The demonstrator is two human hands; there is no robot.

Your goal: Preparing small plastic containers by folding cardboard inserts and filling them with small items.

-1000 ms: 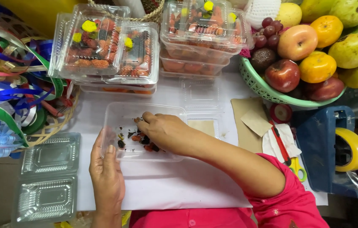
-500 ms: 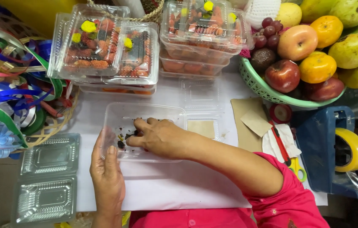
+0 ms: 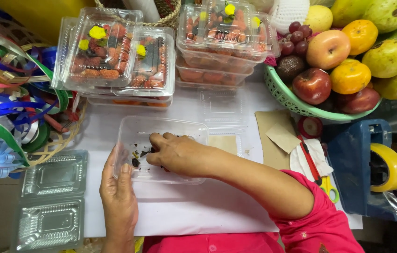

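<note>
The open clear plastic tray (image 3: 161,149) lies on the white sheet (image 3: 184,211) covering the worktop, directly ahead of the person. The right hand (image 3: 177,153) reaches into it from the right; its fingers (image 3: 156,140) are curled together over small dark pieces (image 3: 136,159) at the tray's left half. Whether a piece is actually pinched cannot be told, as the knuckles hide the tips. The left hand (image 3: 119,197) lies flat, fingers extended and close together, pressed against the tray's near left corner, thumb along the outer wall.

Surroundings: behind the tray, two stacks of closed clear boxes filled with red fruit and yellow flowers, one at the left (image 3: 114,56) and one at the right (image 3: 224,37). These stand apart from the tray, with bare sheet between. An empty hinged container (image 3: 51,201) lies open at the left edge of the sheet, near the left hand. A heap of coloured ribbon (image 3: 8,98) occupies the far left. To the right, a green basket (image 3: 282,96) holds apples, oranges, grapes and green fruit. Beside it lie brown paper pieces (image 3: 275,136), a red-handled cutter (image 3: 308,157) and a blue tape dispenser (image 3: 355,164) with a yellow roll (image 3: 390,164).

The right forearm, in a pink sleeve (image 3: 320,220), crosses the sheet diagonally and screens the tray's near right corner
</note>
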